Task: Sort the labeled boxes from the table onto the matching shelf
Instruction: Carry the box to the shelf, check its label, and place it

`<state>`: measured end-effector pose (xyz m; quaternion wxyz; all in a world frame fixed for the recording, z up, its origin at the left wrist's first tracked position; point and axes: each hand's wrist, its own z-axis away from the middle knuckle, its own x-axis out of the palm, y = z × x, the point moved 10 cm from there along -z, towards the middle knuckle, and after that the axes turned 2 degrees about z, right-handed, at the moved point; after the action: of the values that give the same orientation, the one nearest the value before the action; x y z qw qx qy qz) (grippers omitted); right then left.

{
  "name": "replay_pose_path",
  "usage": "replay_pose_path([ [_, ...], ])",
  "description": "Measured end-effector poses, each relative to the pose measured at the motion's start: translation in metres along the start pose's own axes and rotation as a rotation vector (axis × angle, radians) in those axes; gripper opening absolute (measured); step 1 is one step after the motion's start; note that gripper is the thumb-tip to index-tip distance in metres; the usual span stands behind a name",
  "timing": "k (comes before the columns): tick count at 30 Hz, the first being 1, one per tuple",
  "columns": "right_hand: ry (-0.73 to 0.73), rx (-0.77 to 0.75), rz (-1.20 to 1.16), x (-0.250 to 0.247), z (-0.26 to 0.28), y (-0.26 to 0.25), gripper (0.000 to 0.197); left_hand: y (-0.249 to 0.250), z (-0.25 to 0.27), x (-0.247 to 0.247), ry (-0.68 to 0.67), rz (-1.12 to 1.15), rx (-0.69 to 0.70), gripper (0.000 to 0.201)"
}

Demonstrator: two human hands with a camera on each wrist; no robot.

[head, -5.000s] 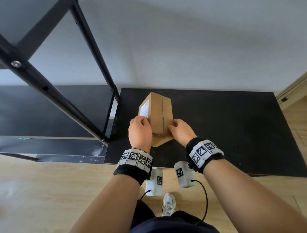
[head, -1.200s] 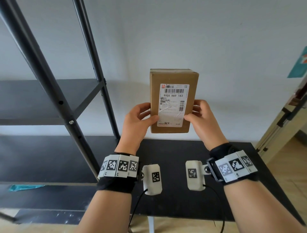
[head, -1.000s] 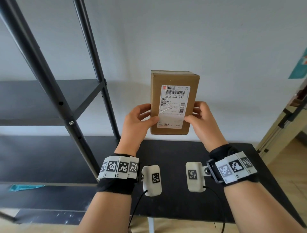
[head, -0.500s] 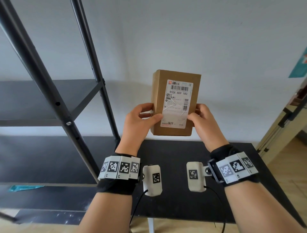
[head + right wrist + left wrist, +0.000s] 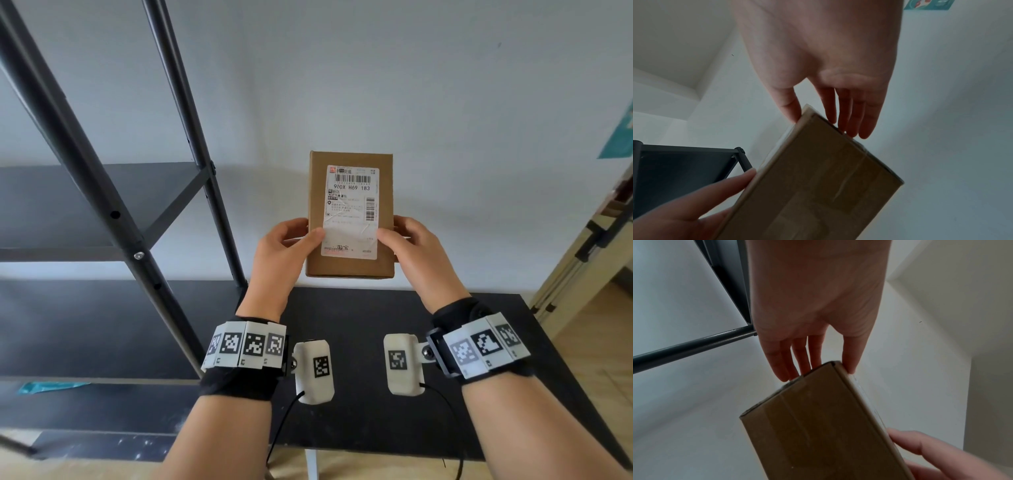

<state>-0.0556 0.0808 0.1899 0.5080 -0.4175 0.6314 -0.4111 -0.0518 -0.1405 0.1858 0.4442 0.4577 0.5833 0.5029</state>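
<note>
A brown cardboard box [image 5: 351,161] stands upright in the air above the black table [image 5: 352,318], its white shipping label [image 5: 352,205] facing me. My left hand [image 5: 284,250] pinches its lower left edge, thumb on the label, fingers behind. My right hand [image 5: 414,246] pinches the lower right edge the same way. In the left wrist view the box [image 5: 818,426] shows its taped underside below my left hand [image 5: 813,321]. The right wrist view shows the box [image 5: 813,186] under my right hand [image 5: 824,65].
A black metal shelf rack stands at the left, with a middle shelf [image 5: 68,205] and a lower shelf [image 5: 85,325] level with the table. Its posts [image 5: 191,137] rise close beside my left hand. A white wall is behind. A doorway [image 5: 589,246] lies at the right.
The box went from lying on the table under both hands to being held upright in the air. In the last second it turned slightly to face me squarely.
</note>
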Motion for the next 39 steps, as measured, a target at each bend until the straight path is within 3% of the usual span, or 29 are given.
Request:
replay_pose_path([
  [7,-0.017,0.020,-0.002,0.006,-0.001,0.003,0.028,-0.010,-0.002,-0.001,0.014,-0.021,-0.047,0.049],
  [14,-0.058,0.074,-0.031,0.017,0.000,0.012,0.031,-0.021,0.008,-0.010,0.016,-0.038,-0.099,0.051],
  [20,-0.084,0.058,-0.017,0.039,0.015,0.005,0.040,-0.033,0.020,-0.029,-0.024,-0.114,-0.142,0.061],
  [24,-0.109,0.028,-0.006,0.059,0.030,-0.006,0.031,-0.037,0.033,-0.047,-0.071,-0.178,-0.166,0.064],
  [32,-0.134,0.045,0.052,0.107,0.091,-0.020,0.028,-0.052,0.085,-0.111,-0.086,-0.164,-0.221,0.054],
  [39,-0.201,0.077,0.006,0.176,0.172,-0.032,0.029,-0.066,0.153,-0.198,-0.057,-0.149,-0.277,0.049],
])
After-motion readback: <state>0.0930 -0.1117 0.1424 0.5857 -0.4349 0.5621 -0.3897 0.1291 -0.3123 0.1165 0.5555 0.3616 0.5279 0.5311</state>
